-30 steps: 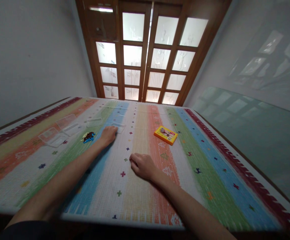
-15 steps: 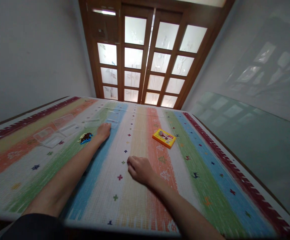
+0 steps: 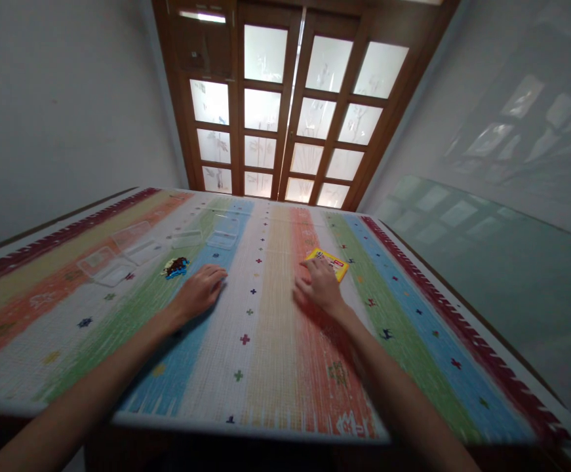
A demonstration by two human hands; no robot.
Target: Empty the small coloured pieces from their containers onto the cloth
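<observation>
Near the middle of the striped cloth (image 3: 265, 341), the left hand (image 3: 199, 294) lies flat, fingers loosely together. Slightly farther, toward the right edge, the right hand (image 3: 318, 288) rests fingers spread on the yellow box (image 3: 333, 262). Clear trays (image 3: 118, 252) sit far-left.

Dim room, backlit by door panes (image 3: 270, 105); edges warped.

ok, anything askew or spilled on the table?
Nothing stands out. The clear trays lie loosely scattered at far left, a small toy pile beside them. The right hand covers part of the yellow box; the left hand lies flat on the cloth.
</observation>
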